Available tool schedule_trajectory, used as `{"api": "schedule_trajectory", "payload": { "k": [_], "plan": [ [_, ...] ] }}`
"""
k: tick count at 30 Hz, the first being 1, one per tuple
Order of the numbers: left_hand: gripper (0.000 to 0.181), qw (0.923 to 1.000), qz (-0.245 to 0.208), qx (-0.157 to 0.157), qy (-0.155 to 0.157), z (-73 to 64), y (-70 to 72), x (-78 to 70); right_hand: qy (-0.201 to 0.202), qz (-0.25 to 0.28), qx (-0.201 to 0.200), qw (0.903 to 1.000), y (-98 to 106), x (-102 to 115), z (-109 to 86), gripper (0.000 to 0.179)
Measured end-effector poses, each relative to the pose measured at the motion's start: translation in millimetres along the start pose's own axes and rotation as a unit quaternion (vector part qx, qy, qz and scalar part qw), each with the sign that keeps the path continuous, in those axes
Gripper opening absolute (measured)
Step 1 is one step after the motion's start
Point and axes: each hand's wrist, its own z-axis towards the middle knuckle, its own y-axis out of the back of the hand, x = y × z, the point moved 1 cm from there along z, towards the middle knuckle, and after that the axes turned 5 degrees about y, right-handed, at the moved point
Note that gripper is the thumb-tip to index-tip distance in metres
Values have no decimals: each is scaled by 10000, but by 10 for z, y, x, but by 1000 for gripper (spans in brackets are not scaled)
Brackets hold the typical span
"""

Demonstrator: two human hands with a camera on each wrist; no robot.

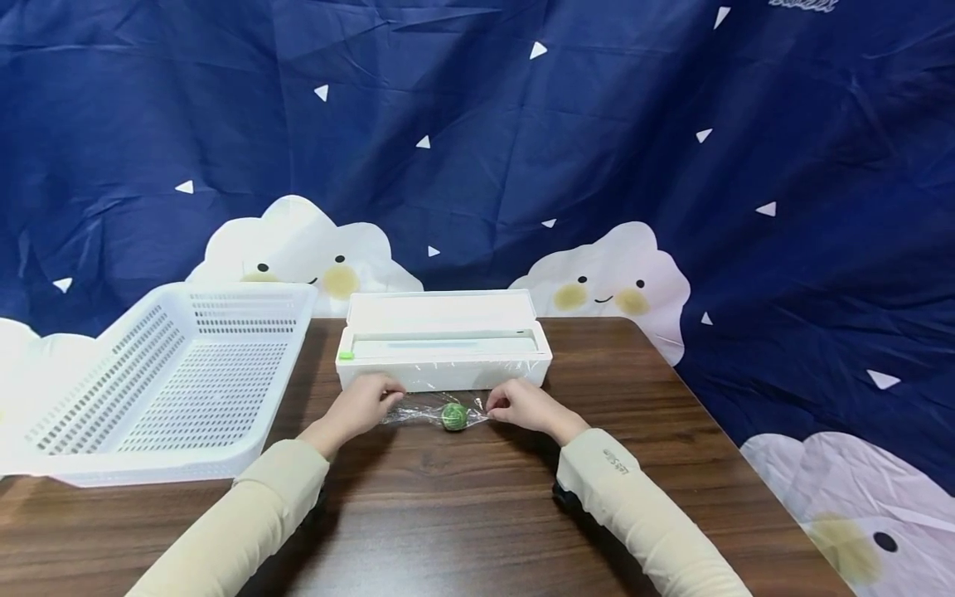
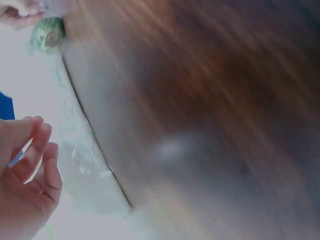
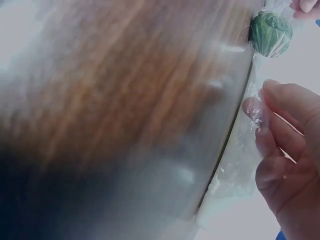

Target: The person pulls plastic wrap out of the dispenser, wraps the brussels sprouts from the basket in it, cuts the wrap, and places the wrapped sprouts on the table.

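Film [image 1: 422, 412] probably needs even tension: left hand [image 1: 364, 405] pinches it at nine o'clock of green ball [image 1: 453, 416], right hand [image 1: 528, 406] at three.

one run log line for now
left hand: pinches clear film; right hand: pinches film; green ball: film-wrapped, between hands; white box: open

Over the table [image 1: 433, 514] we have free room between the two sleeves [image 1: 634, 506] and beyond the right hand [image 1: 531, 406]. Ahead, the white box [image 1: 448, 377] and its raised lid [image 1: 440, 311] block us, just behind the green ball [image 1: 454, 417]. Film [image 1: 421, 412] stretched from the left hand [image 1: 363, 404] bars the gap between hands. Leftward stands the basket [image 1: 298, 348], a narrow strip from the box.
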Motion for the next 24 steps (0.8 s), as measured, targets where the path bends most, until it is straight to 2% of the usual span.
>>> {"api": "schedule_trajectory", "payload": {
  "k": [4, 8, 15, 18, 20, 24],
  "plan": [
    [10, 9998, -28, -20, 201, -57, 42, 63, 184, 113, -97, 9997, 0, -16, -8, 4],
    [10, 9989, -28, 75, 456, -127, 32, 117, 189, 175, -152, 9996, 10, -13, -8, 4],
    [10, 9948, -243, 463, 878, -203, 20, 181, 145, 186, -87, 9997, 41, -14, 4, 4],
    [11, 9934, -306, 529, 975, -218, 32, 193, 59, 444, -73, 9990, 52, -16, 7, 4],
    [9, 9936, -299, 425, 1004, -227, 41, 197, 5, 669, -100, 9977, 63, -13, 17, 4],
    [4, 9943, -284, -46, 1030, -229, 64, 195, 1, 958, -219, 9952, 107, 28, 58, 5]
  ]
}}
